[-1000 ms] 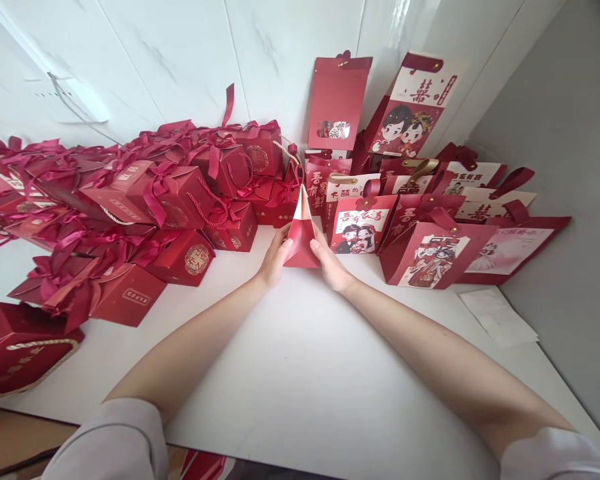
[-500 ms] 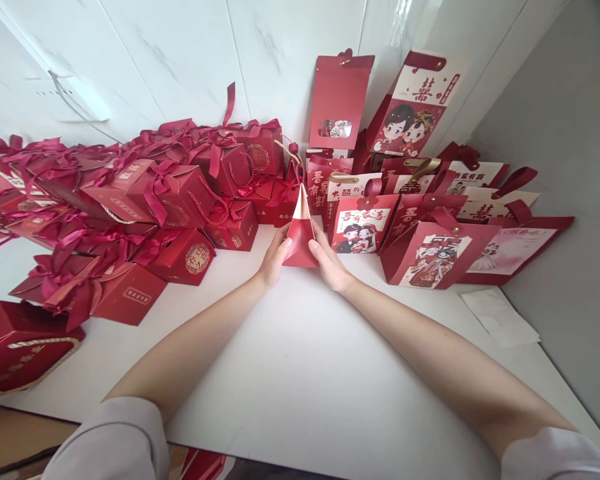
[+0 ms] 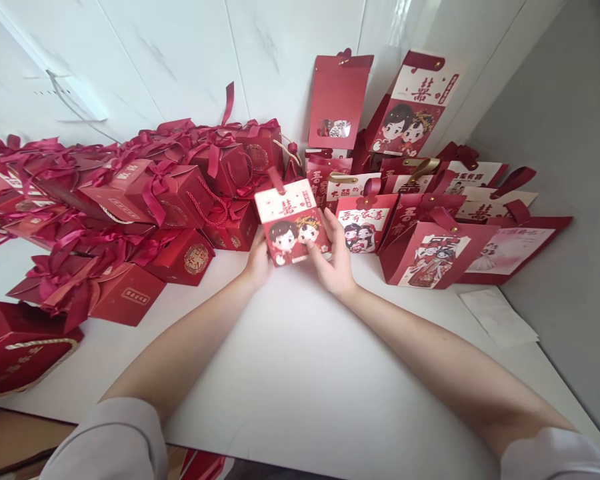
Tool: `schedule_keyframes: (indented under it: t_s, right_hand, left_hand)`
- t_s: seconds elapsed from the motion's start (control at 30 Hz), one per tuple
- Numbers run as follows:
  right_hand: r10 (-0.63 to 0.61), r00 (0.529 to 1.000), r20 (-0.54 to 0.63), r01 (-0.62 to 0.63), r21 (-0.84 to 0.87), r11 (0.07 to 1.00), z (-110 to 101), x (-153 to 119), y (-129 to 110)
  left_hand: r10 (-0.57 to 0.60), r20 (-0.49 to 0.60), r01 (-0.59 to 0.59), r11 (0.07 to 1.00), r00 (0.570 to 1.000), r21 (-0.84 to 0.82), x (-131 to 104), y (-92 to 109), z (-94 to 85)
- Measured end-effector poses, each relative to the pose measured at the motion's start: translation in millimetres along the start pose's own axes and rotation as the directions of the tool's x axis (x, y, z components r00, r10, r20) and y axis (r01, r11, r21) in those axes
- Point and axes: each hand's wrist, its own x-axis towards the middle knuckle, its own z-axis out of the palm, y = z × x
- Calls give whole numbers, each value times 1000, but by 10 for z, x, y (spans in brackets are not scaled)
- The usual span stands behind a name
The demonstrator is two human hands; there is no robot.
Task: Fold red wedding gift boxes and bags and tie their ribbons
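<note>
A small red and white gift box (image 3: pixel 291 223) with a cartoon couple on its front and a ribbon loop on top is held between both hands, slightly tilted. My left hand (image 3: pixel 259 259) grips its left side, with most of the fingers hidden behind the box. My right hand (image 3: pixel 334 257) holds the right side, thumb on the printed front and fingers at the edge. Just right of my right hand stands a box with a printed couple (image 3: pixel 364 225); red ribboned boxes (image 3: pixel 233 227) lie to the left of my left hand.
Piled red boxes with ribbons (image 3: pixel 125 300) cover the left of the white table (image 3: pixel 300 387). Upright gift boxes (image 3: pixel 440 253) crowd the right back. A white paper (image 3: pixel 497 315) lies near the right edge. A red box with rope handle (image 3: pixel 27 353) sits at front left.
The held box has turned from its narrow side to show its printed front. My left hand has shifted slightly left, and my right hand's fingers have risen and spread along the box's edge.
</note>
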Motion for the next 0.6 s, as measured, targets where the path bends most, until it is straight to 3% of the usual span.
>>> schedule_keyframes:
  t_s: [0.07,0.3,0.47,0.6]
  right_hand:
    - [5,1000,10,-5,21,1000,-2,-4,-3]
    - [-14,999,-47,15,13,1000,39,-17,43]
    - [149,988,43,-155,218,964,83,-1,98]
    - [134,991,-11,-127,255,959,86,-6,78]
  left_hand:
    - [-26,-69,27,1000,997,1,20,-14,-14]
    - [-189,-127,182,981,974,-65,-2,34,17]
    - [-140,-173,138,990,975,-20,-21,37,41]
    - [-53,-190,70,994,980,87,-36,28,41]
